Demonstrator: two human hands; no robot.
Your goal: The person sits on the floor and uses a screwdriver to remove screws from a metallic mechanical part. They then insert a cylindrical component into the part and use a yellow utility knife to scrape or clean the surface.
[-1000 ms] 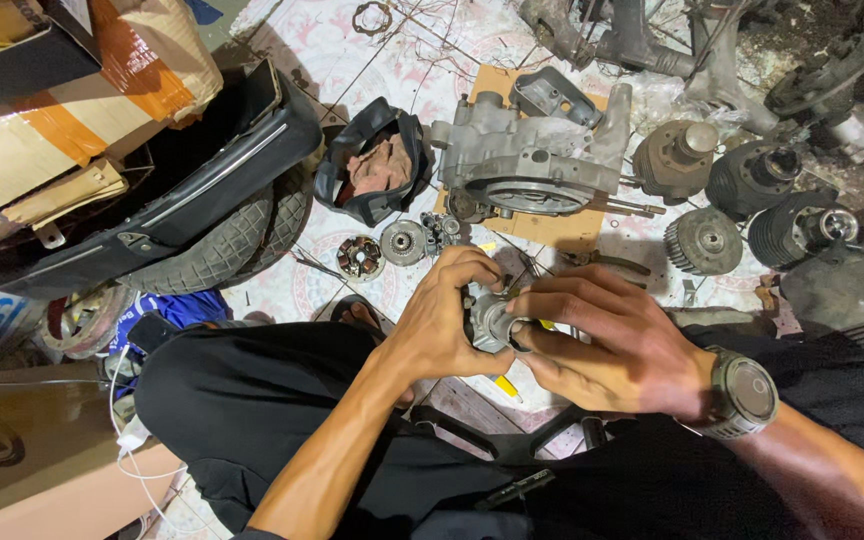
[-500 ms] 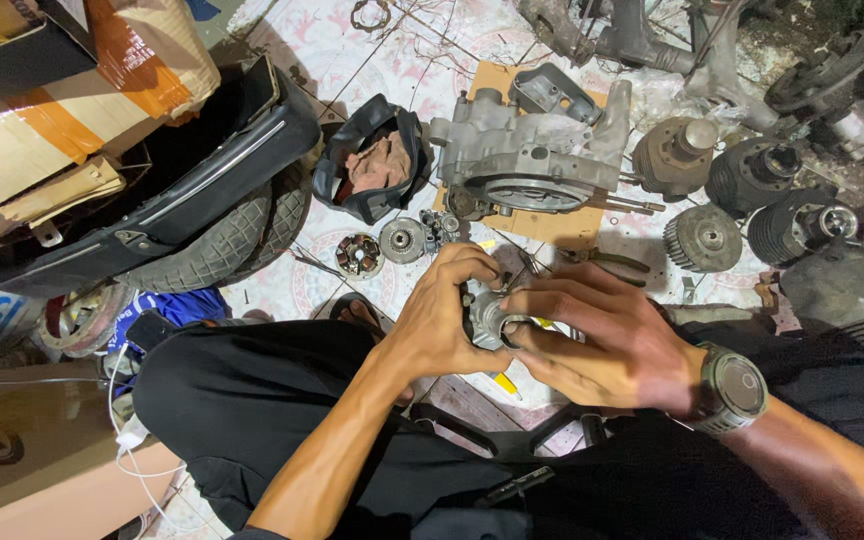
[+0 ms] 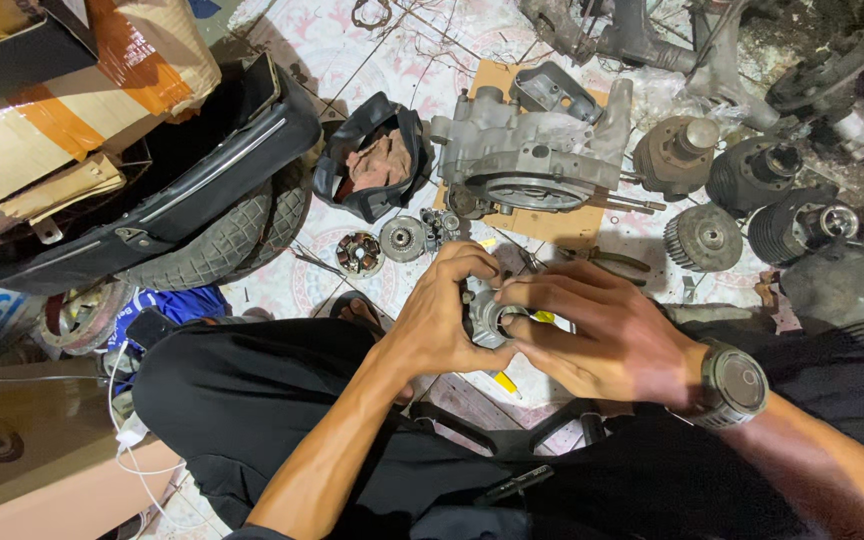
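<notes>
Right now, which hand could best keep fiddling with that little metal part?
Probably the right hand: its fingertips sit on the small metal part, while the left hand wraps around it, holding it.

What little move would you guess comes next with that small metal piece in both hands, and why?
Probably a slight turn of the small metal part to bring another side up: the left hand cups it while the right hand has its fingertips pressed against it.
</notes>
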